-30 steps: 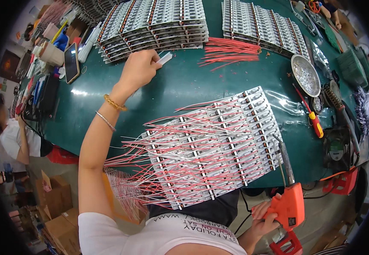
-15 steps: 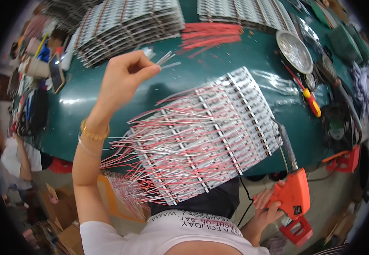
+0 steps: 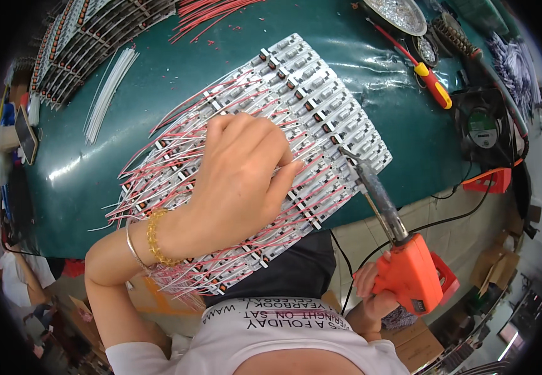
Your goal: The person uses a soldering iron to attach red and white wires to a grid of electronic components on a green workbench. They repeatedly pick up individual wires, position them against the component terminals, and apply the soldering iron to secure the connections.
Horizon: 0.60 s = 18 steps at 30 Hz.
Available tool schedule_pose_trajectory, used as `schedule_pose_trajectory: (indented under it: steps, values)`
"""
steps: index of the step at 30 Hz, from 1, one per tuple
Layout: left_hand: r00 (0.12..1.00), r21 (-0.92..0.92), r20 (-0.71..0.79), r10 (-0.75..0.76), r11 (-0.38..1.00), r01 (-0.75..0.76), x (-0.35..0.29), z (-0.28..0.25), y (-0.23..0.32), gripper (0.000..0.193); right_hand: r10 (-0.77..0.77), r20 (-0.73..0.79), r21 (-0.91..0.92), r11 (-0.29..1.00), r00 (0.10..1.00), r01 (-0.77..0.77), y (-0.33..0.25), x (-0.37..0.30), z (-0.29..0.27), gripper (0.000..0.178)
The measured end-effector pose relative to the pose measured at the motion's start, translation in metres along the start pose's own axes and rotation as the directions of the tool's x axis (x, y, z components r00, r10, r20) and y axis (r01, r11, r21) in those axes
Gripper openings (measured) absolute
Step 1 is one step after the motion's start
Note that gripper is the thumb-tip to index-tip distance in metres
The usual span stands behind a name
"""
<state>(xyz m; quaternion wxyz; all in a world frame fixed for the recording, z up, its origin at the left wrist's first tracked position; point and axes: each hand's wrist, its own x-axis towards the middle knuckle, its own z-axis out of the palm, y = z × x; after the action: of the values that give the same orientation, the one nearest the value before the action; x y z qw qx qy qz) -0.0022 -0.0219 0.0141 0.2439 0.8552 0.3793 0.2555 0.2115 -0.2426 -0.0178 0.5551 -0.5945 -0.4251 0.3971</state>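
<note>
My left hand (image 3: 243, 169) is closed above the middle of a panel of small grey-white circuit boards (image 3: 339, 106). Its thumb and fingers are pinched together, and what they hold is hidden. Red and white wires (image 3: 177, 150) fan out from the panel's left part, passing beneath the hand and wrist. At the lower right, my right hand (image 3: 374, 290) grips an orange soldering gun (image 3: 411, 275). The gun's long metal barrel points up and left, with its tip over or on the panel's right part, near the left fingertips.
White wires (image 3: 111, 94) lie bundled beside stacked panels (image 3: 96, 37) at the upper left. Red wires (image 3: 211, 12) lie at the far edge. A red-and-yellow screwdriver (image 3: 430, 81), a metal dish (image 3: 399, 12) and a black fan (image 3: 486, 125) stand to the right.
My left hand has come from beside the white wires to over the panel. The soldering gun's tip has moved from the panel's right edge further in. The whole view has shifted.
</note>
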Motion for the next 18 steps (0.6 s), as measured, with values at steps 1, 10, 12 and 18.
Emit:
schedule_pose_trajectory:
  steps: [1, 10, 12, 18]
  values:
    - [1.000, 0.011, -0.003, 0.002, 1.000, -0.002, -0.001, 0.001, 0.000, 0.017, -0.038, 0.011, -0.080, 0.996, 0.999, 0.038, 0.007, -0.001, -0.006, 0.088]
    - [0.999, 0.031, -0.048, 0.026, 0.999, -0.024, -0.001, 0.006, -0.001, 0.017, 0.268, 0.032, -0.220, 0.942, 0.963, -0.255, 0.018, -0.026, -0.028, 0.072]
    - [0.998, 0.039, -0.055, 0.031, 0.999, -0.029, -0.001, 0.007, 0.000, 0.017, 0.252, -0.008, -0.186, 0.950, 0.968, -0.249, 0.021, -0.028, -0.028, 0.070]
    - [0.999, 0.038, -0.045, 0.027, 0.999, -0.026, -0.001, 0.006, 0.000, 0.017, 0.108, -0.058, -0.244, 0.962, 0.992, -0.119, 0.021, -0.027, -0.021, 0.074]
